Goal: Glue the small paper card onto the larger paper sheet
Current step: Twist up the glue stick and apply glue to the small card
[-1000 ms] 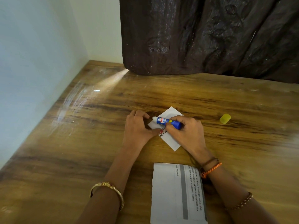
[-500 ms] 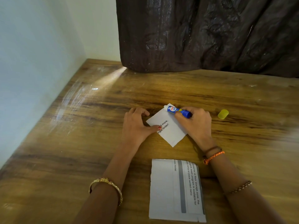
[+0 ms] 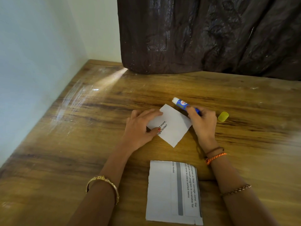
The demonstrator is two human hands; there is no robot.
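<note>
Nearest the camera, the larger paper sheet (image 3: 174, 192) is seen lying flat on the wooden table (image 3: 73, 144), printed side up, with a grey stripe and lines of text along its right part. Nothing has been stuck to it, and neither hand touches it.

Just beyond it, apart from the sheet, the small paper card (image 3: 171, 125) is laid at an angle on the table with a few printed words showing. Its left edge is pinned by the left hand (image 3: 140, 126) — the thumb is pressed on the card near the text and the fingers are curled at the far corner.

Beside the card's right edge, the glue stick (image 3: 184, 104) is held in the right hand (image 3: 202, 121), pinched between thumb and fingers, its white uncapped tip pointing away past the card's far corner and clear of the paper. Whether glue lies on the card cannot be told from the surface.

To the right, the yellow cap (image 3: 223, 116) lies alone on the table. At the back, a dark curtain (image 3: 208, 35) hangs to the tabletop.

The gluing stage is judged to be at or near its end — what is left is to turn the card over, place it on the sheet and press it down.
</note>
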